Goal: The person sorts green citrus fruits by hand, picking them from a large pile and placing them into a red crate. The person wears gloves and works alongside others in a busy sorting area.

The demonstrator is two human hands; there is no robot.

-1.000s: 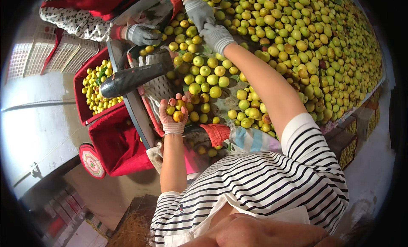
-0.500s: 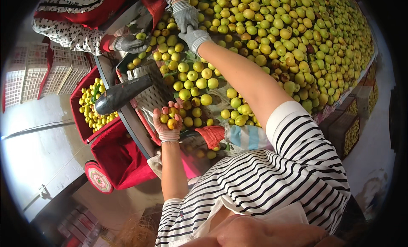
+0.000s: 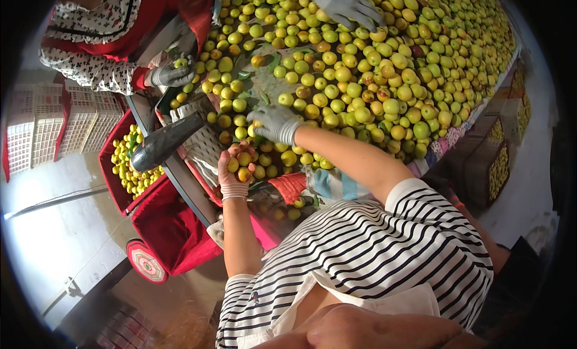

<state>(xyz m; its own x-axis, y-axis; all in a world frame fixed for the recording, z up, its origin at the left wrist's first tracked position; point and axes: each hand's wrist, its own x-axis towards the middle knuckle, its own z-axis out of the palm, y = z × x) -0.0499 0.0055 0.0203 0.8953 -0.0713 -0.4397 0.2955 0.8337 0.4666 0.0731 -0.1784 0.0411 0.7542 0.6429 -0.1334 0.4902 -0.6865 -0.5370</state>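
Note:
My left hand (image 3: 231, 178), in a pale glove with bare fingertips, is cupped palm up around several small yellow-green fruits that look like jujubes (image 3: 243, 159); one has a brown patch. Just beyond it, my right hand (image 3: 277, 125) in a grey glove reaches over the heap, fingers curled round a yellowish jujube (image 3: 256, 125). Fruits lie against both hands. Across the table a co-worker's grey-gloved hand (image 3: 171, 74) holds a green fruit. Another co-worker's grey-gloved hand (image 3: 348, 9) rests on the heap at the top.
A wide heap of jujubes (image 3: 409, 66) spreads to the right. Left of my left hand are a white perforated plastic tray (image 3: 207, 146) and a black tube-shaped thing (image 3: 165, 142). Lower down stands a red bin (image 3: 111, 154) of fruit. White crates (image 3: 48, 121) are stacked at far left.
My right hand has drawn back from the far side toward my left hand. The co-worker's hand at the top has moved right across the heap. My left hand still holds its fruits.

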